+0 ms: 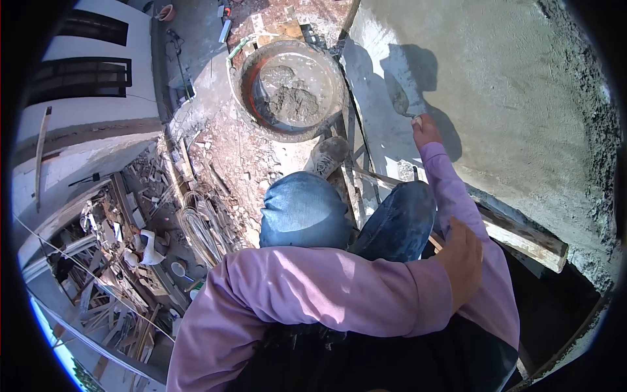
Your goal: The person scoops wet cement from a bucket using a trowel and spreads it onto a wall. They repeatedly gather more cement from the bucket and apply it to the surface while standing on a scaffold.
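Note:
My right hand (426, 130) is closed round the handle of a trowel (398, 98), whose blade lies against or just over the smooth wet cement surface (503, 85). Across my body reaches my left arm, and my left hand (462, 264) rests on my right sleeve near the elbow, its fingers bent round the pink cloth. A round tub (336, 78) of grey wet mortar (294, 103) stands ahead of my knees, left of the trowel.
Rubble and a coil of wire (199, 222) lie left of my knees. Scrap wood (140, 287) is piled at the lower left. A wooden beam (522, 238) edges the cement at right, beside a dark gap (548, 300).

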{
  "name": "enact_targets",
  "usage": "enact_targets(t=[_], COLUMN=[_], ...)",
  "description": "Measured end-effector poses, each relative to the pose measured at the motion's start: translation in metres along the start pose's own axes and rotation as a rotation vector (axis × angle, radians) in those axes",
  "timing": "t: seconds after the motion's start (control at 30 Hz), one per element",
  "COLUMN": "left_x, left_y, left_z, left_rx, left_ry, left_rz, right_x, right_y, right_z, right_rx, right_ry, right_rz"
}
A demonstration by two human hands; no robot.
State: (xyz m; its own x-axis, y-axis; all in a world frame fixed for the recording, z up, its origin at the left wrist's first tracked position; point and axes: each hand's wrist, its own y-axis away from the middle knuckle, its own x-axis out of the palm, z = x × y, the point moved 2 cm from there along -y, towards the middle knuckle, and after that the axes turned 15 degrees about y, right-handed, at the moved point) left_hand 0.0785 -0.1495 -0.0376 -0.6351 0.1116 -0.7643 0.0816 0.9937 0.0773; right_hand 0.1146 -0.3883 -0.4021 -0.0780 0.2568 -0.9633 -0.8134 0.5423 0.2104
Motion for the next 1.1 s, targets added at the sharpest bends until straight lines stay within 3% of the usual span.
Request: enact_targets(t=[0.1, 0.2, 0.3, 0.4, 0.5, 0.6, 0.77, 0.87, 1.0, 1.1], left_x=[-0.006, -0.006, -0.037, -0.073, -0.083, -0.087, -0.100, -0.109, -0.111, -0.107], left_y=[0.000, -0.010, -0.016, -0.019, -0.021, -0.013, 0.011, 0.012, 0.002, -0.001], left_z=[0.008, 0.026, 0.046, 0.066, 0.078, 0.076, 0.082, 0.086, 0.093, 0.089], left_rx=[-0.023, 0.044, 0.017, 0.017, 0.010, 0.024, 0.015, 0.029, 0.050, 0.071], left_ry=[0.046, 0.113, 0.124, 0.227, 0.168, 0.156, 0.262, 0.313, 0.295, 0.281], left_rz=[0.218, -0.048, -0.600, -0.856, -1.012, -1.147, -1.202, -1.209, -1.157, -1.151], right_x=[-0.084, -0.132, -0.154, -0.112, -0.082, -0.026, -0.054, -0.027, 0.031, 0.034], right_y=[0.005, 0.005, -0.007, -0.040, -0.039, -0.045, -0.046, -0.036, -0.034, -0.038], right_z=[0.086, 0.148, 0.212, 0.241, 0.285, 0.320, 0.300, 0.285, 0.315, 0.306], right_rx=[-0.299, -0.451, -0.591, -0.696, -0.890, -0.938, -0.776, -0.689, -0.503, -0.105], right_ry=[-0.013, 0.184, 0.535, 0.758, 0.716, 0.699, 0.509, 0.384, 0.193, -0.322], right_rz=[-0.055, 0.084, 0.156, 0.153, 0.224, 0.341, 0.577, 0.580, 0.691, 1.045])
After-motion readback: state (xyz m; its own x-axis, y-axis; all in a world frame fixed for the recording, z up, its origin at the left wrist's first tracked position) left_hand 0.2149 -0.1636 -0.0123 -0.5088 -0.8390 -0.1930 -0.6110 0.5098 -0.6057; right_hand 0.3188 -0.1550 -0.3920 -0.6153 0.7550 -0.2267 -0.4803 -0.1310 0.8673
